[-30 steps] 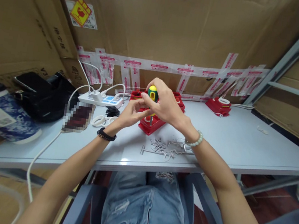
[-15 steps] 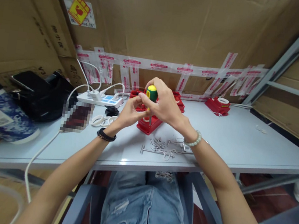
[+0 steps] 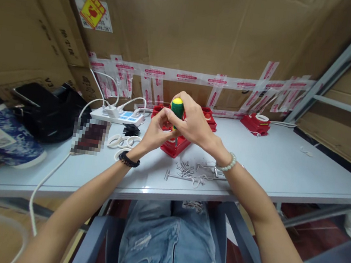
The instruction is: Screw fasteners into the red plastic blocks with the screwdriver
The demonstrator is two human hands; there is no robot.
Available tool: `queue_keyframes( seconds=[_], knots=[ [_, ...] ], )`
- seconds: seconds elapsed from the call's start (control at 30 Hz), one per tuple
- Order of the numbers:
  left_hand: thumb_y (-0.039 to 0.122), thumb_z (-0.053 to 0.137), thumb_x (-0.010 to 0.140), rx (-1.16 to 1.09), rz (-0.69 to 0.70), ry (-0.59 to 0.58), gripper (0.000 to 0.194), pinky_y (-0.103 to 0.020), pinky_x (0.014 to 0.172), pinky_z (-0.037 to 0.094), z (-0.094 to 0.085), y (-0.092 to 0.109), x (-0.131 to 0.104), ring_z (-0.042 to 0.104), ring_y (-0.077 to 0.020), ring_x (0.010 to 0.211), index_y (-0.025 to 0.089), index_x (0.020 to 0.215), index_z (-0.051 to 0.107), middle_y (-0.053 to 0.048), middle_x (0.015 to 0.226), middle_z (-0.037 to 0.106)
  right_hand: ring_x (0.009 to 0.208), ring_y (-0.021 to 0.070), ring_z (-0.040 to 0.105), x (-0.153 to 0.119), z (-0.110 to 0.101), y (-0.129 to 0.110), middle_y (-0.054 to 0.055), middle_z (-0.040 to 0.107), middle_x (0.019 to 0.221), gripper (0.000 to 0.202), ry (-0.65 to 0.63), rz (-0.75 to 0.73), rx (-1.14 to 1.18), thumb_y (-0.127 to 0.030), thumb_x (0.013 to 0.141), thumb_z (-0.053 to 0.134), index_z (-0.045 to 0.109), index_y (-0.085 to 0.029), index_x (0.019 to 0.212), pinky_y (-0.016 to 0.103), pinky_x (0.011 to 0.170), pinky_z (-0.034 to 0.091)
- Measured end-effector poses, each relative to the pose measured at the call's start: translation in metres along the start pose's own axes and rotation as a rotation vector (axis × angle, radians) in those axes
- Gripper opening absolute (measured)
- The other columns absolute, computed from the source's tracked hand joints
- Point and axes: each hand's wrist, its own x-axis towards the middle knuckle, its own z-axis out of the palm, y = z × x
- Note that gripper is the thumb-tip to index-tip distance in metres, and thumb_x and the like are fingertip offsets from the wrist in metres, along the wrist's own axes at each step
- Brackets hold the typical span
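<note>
Both hands [image 3: 176, 127] keep gripping the screwdriver [image 3: 177, 108], handle turned slightly.

screwdriver [image 3: 177, 108] | green-yellow handle | upright | over red part [image 3: 175, 145]

The scene is lit evenly and fairly brightly from above. A soft sheen is seen on the near edge of the pale worktop [image 3: 155, 185], and only faint shadows are cast. Straight lines are bowed toward the frame edges. A small patch at left is pixelated; the centre is sharp.
</note>
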Motion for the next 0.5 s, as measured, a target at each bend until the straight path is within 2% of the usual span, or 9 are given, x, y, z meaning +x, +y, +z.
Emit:
queue_keyframes(
  seconds=[0.07,0.13,0.2,0.23,0.27,0.4,0.43,0.5],
  knots=[
    [0.044,0.085,0.057,-0.025,-0.022,-0.069,0.061,-0.03,0.082,0.052,-0.001,0.001,-0.001,0.063,-0.0182,0.094,0.019,0.106,0.059,-0.005,0.103,0.068,0.075,0.0149,0.044,0.0,0.001,0.001,0.001,0.049,0.084,0.016,0.0,-0.004,-0.003,-0.033,0.088,0.051,0.041,-0.021,0.087,0.034,0.074,0.038],
    [0.045,0.079,0.068,-0.05,-0.067,-0.224,0.052,-0.032,0.082,0.053,-0.006,0.005,-0.003,0.064,-0.0196,0.094,0.018,0.108,0.06,-0.008,0.106,0.068,0.076,0.0151,0.044,0.0,0.0,0.001,0.001,0.049,0.084,0.018,0.006,0.002,-0.006,-0.035,0.088,0.051,0.041,-0.021,0.087,0.034,0.074,0.038],
    [0.045,0.072,0.076,-0.053,-0.105,-0.336,0.042,-0.033,0.081,0.054,-0.011,0.01,-0.004,0.065,-0.02,0.092,0.016,0.105,0.063,-0.009,0.103,0.07,0.076,0.0152,0.044,0.0,-0.001,0.001,0.002,0.05,0.084,0.018,0.006,0.011,0.001,-0.036,0.087,0.052,0.041,-0.021,0.088,0.034,0.074,0.039],
    [0.045,0.071,0.077,-0.039,-0.111,-0.348,0.04,-0.033,0.08,0.054,-0.012,0.011,-0.004,0.066,-0.02,0.09,0.016,0.102,0.064,-0.009,0.1,0.071,0.077,0.0151,0.045,0.0,-0.002,0.0,0.002,0.05,0.085,0.017,0.005,0.013,0.007,-0.035,0.087,0.052,0.042,-0.021,0.088,0.034,0.075,0.039],
    [0.045,0.072,0.075,-0.018,-0.105,-0.324,0.039,-0.033,0.079,0.054,-0.013,0.011,-0.004,0.066,-0.02,0.089,0.015,0.1,0.065,-0.009,0.096,0.071,0.077,0.0149,0.045,0.0,-0.002,0.0,0.002,0.051,0.086,0.017,0.006,0.014,0.013,-0.034,0.087,0.052,0.042,-0.021,0.089,0.034,0.075,0.039],
    [0.044,0.085,0.058,0.083,-0.038,-0.083,0.05,-0.03,0.076,0.053,-0.008,0.003,-0.002,0.065,-0.018,0.083,0.014,0.093,0.064,-0.006,0.089,0.071,0.077,0.0145,0.045,-0.001,-0.002,-0.002,0.001,0.052,0.085,0.016,0.004,0.004,0.024,-0.033,0.087,0.053,0.043,-0.021,0.09,0.034,0.075,0.04],
    [0.043,0.086,0.056,0.085,-0.03,-0.054,0.053,-0.029,0.076,0.052,-0.006,0.001,-0.001,0.064,-0.0177,0.084,0.015,0.094,0.063,-0.006,0.091,0.071,0.076,0.0145,0.045,-0.001,-0.001,-0.001,0.001,0.051,0.085,0.016,0.004,0.001,0.025,-0.033,0.087,0.052,0.043,-0.021,0.09,0.034,0.075,0.04],
    [0.044,0.084,0.06,0.049,-0.033,-0.089,0.052,-0.029,0.079,0.052,-0.005,0.003,-0.001,0.065,-0.0181,0.087,0.016,0.097,0.062,-0.007,0.096,0.07,0.076,0.0144,0.045,-0.001,0.0,0.0,0.001,0.051,0.084,0.015,0.003,-0.001,0.033,-0.033,0.088,0.052,0.044,-0.021,0.09,0.033,0.074,0.04]
  ],
)
